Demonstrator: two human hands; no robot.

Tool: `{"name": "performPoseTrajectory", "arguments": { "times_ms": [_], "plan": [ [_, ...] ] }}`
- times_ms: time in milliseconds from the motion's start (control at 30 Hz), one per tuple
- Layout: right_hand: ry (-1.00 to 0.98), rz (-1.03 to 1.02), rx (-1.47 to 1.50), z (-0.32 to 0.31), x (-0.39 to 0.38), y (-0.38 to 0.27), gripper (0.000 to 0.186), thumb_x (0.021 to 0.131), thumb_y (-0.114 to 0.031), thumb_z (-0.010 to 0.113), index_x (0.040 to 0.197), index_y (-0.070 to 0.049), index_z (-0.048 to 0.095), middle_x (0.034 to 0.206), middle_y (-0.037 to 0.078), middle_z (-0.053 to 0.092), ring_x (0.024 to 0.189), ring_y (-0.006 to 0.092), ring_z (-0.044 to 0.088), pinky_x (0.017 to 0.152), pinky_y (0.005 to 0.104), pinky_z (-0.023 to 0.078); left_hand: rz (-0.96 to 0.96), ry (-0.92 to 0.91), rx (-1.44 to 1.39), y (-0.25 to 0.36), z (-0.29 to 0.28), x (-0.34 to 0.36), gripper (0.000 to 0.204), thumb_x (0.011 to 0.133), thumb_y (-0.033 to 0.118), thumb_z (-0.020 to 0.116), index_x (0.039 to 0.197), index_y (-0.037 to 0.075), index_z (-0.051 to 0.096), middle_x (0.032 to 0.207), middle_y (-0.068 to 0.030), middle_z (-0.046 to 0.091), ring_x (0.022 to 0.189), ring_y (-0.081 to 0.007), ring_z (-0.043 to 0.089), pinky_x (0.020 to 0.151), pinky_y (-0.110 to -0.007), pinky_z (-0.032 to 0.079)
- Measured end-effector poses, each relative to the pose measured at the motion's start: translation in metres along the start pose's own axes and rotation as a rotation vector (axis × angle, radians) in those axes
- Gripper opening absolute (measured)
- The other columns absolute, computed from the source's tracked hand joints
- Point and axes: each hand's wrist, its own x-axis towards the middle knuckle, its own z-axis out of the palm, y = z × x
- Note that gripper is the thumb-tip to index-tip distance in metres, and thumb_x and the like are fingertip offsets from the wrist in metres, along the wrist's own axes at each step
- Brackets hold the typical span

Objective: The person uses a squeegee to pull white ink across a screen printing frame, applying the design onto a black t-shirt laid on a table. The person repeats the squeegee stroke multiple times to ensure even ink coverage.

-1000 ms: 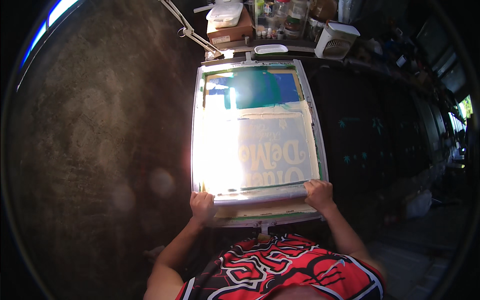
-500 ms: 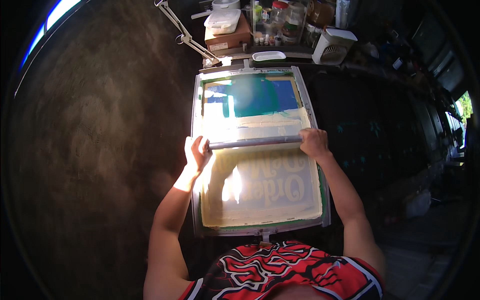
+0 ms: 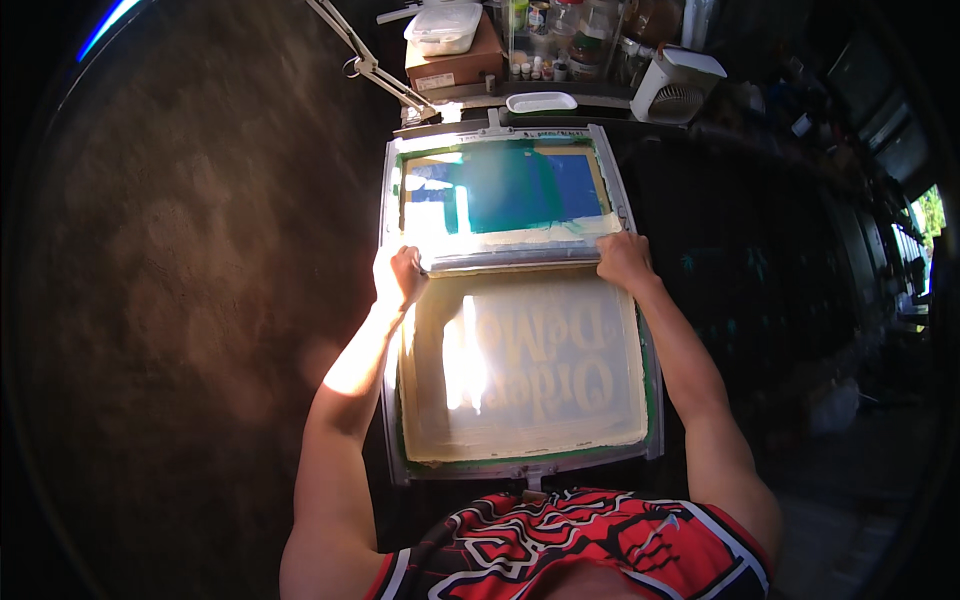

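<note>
A screen-printing frame (image 3: pixel 612 180) with pale metal rails lies lengthwise in front of me. Across its middle runs a long squeegee (image 3: pixel 510 262). My left hand (image 3: pixel 402 276) is closed round its left end, in bright sunlight, and my right hand (image 3: pixel 625 260) grips the right end. Just beyond the squeegee lies a band of cream ink (image 3: pixel 540 237). Nearer me, the mesh (image 3: pixel 530 420) has a thin cream film with pale reversed lettering and sunlit patches. The mesh's far part is a blue and green area (image 3: pixel 510 190) edged with tan tape.
At the back stand a white tray (image 3: pixel 541 102), a small white fan (image 3: pixel 678 88), a brown box (image 3: pixel 455 60) with a lidded plastic tub (image 3: pixel 443 28) on it, and several jars (image 3: pixel 590 40). A lamp arm (image 3: pixel 375 70) rises at the far left of the frame.
Both hands have moved the squeegee away from me, up to the cream band. More of the lettered mesh shows on my side.
</note>
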Motion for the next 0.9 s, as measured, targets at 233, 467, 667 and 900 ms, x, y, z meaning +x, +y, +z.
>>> {"name": "performPoseTrajectory", "arguments": {
  "times_ms": [233,467,667,900],
  "plan": [
    [0.108,-0.071,0.105,0.000,-0.131,-0.021,0.003,0.067,-0.009,0.063,0.068,-0.009,0.065,0.074,0.013,0.068,0.072,0.0372,0.069,0.064,0.0486,0.054,0.136,-0.054,0.046,0.045,-0.063,-0.126,0.019,0.067,-0.008,0.062,0.073,0.006,0.051,0.068,-0.0129,0.056,0.059,-0.0335,0.056,0.056,-0.043,0.043],
    [0.054,-0.109,0.175,-0.016,-0.308,-0.062,0.005,0.064,-0.007,0.064,0.067,-0.009,0.060,0.071,0.011,0.065,0.070,0.0325,0.069,0.063,0.0459,0.055,0.258,0.014,0.181,0.115,-0.135,-0.270,0.018,0.064,0.008,0.067,0.065,0.013,0.049,0.059,-0.0027,0.046,0.055,-0.0218,0.052,0.059,-0.039,0.035],
    [0.023,-0.116,0.197,-0.032,-0.329,-0.070,0.006,0.062,-0.006,0.064,0.064,-0.008,0.059,0.067,0.012,0.064,0.068,0.0336,0.069,0.060,0.0466,0.054,0.252,-0.066,0.134,0.131,-0.162,-0.291,0.014,0.064,0.007,0.063,0.066,0.012,0.050,0.059,-0.0028,0.047,0.055,-0.0229,0.052,0.060,-0.040,0.036],
    [0.240,-0.115,0.144,-0.028,-0.161,-0.044,0.006,0.066,-0.003,0.064,0.065,-0.008,0.060,0.069,0.014,0.064,0.069,0.0369,0.068,0.059,0.0485,0.053,0.296,-0.004,0.256,0.061,-0.110,-0.134,0.019,0.061,-0.001,0.065,0.076,0.009,0.059,0.075,-0.0072,0.059,0.073,-0.0287,0.060,0.072,-0.039,0.042]
  ]
}}
